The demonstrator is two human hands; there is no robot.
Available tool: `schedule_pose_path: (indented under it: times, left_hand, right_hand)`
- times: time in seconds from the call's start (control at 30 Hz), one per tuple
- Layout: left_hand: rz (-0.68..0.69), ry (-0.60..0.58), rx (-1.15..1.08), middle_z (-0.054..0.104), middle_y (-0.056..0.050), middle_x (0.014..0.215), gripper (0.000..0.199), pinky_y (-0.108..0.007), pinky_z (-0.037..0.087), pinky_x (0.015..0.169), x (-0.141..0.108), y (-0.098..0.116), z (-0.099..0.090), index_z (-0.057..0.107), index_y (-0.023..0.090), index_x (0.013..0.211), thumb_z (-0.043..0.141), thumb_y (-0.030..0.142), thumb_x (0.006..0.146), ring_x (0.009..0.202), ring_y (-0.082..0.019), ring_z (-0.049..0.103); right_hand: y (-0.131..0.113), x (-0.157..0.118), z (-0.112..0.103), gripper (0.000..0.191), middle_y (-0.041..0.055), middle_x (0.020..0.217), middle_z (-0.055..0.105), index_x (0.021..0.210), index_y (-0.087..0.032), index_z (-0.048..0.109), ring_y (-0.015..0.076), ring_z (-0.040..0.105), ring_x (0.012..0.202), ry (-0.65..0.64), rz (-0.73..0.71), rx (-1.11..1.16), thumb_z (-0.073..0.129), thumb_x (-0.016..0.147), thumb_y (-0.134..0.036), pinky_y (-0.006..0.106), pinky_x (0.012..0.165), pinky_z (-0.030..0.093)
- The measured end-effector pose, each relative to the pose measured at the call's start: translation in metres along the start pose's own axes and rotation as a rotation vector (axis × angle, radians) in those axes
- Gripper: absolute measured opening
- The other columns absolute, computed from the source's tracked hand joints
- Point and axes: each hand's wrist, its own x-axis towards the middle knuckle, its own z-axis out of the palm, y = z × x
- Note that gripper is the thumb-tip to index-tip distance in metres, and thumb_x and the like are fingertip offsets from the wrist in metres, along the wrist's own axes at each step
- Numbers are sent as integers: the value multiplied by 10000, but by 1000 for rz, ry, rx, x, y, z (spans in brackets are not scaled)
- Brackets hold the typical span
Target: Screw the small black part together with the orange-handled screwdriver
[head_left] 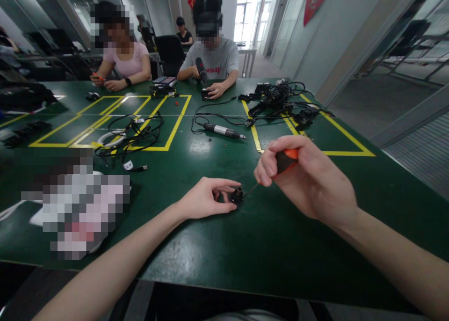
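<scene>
My left hand (205, 199) rests low over the green table (196, 246), thumb and fingers closed round a small round black part (236, 196) with a short metal-topped post. In my right hand (301, 176) is a screwdriver (288, 159) with an orange and black handle. Its thin shaft slants down to the left, and the tip is at the right side of the black part. Whether the tip sits in a screw is too small to tell.
Beyond my hands lies a silver and black electric screwdriver (222, 130) with a cord. Tangled black cables (277, 101) lie at the back right, and looped cables (129, 134) to the left. A blurred-out item (87, 213) sits at the left. Two people (212, 54) work across the table.
</scene>
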Motion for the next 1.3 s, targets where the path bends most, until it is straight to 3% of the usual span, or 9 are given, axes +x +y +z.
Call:
schedule_pose_path:
  times: [0.23, 0.37, 0.47, 0.67, 0.83, 1.0, 1.17, 1.3]
  left_hand:
    - [7, 55, -44, 773, -23, 804, 256, -217, 456, 612, 0, 1, 4, 636, 155, 894, 842, 242, 769, 678, -129, 666]
    - [10, 54, -68, 780, -26, 822, 268, -219, 456, 609, 1, 0, 4, 664, 146, 935, 847, 235, 760, 670, -124, 655]
    - [12, 44, -66, 789, -37, 847, 253, -222, 455, 616, 1, -1, 4, 701, 137, 962, 840, 227, 771, 677, -124, 657]
    - [-1, 59, -60, 796, -45, 861, 259, -229, 457, 630, 3, -2, 3, 738, 134, 957, 859, 232, 750, 691, -134, 668]
    - [-12, 59, -66, 801, -47, 880, 283, -233, 468, 645, 4, -2, 3, 753, 137, 985, 865, 235, 745, 695, -134, 672]
    - [-23, 56, -87, 803, -53, 898, 284, -237, 481, 659, 4, -3, 4, 756, 136, 985, 865, 235, 742, 702, -135, 676]
    - [-10, 40, -118, 803, -52, 903, 300, -233, 485, 651, 4, -4, 4, 750, 134, 983, 870, 242, 730, 687, -124, 657]
    - [-23, 57, -94, 802, -49, 895, 289, -232, 480, 642, 4, -4, 4, 750, 136, 979, 864, 242, 736, 679, -124, 656]
  right_hand:
    - [-5, 1, 4, 237, -25, 649, 498, 859, -220, 575, 147, 412, 575, 47, 87, 82, 558, 1010, -402, 298, 580, 381]
    - [-4, 0, 4, 160, -32, 647, 551, 905, -238, 547, 148, 423, 555, 56, 91, 74, 582, 999, -362, 289, 564, 371]
    - [-4, 1, 3, 191, 10, 768, 659, 878, -225, 568, 148, 490, 570, 37, 81, 59, 562, 1014, -359, 307, 586, 401]
    - [-5, 2, 2, 323, -35, 608, 452, 789, -211, 582, 141, 372, 531, -24, 98, 97, 508, 1047, -390, 291, 546, 345]
    - [-7, 1, 2, 201, -40, 605, 482, 886, -230, 584, 149, 366, 537, 6, 120, 108, 594, 972, -411, 289, 551, 337]
    - [-5, 3, -3, 258, 9, 727, 583, 777, -199, 590, 140, 470, 562, 29, 104, 91, 548, 981, -351, 304, 581, 379]
    - [-6, 10, -1, 275, -48, 567, 409, 786, -204, 584, 124, 322, 493, -21, 169, 134, 517, 973, -393, 281, 527, 306]
    - [-2, 20, 4, 192, -66, 567, 447, 826, -226, 498, 109, 288, 453, -96, 228, 177, 569, 923, -375, 260, 487, 269]
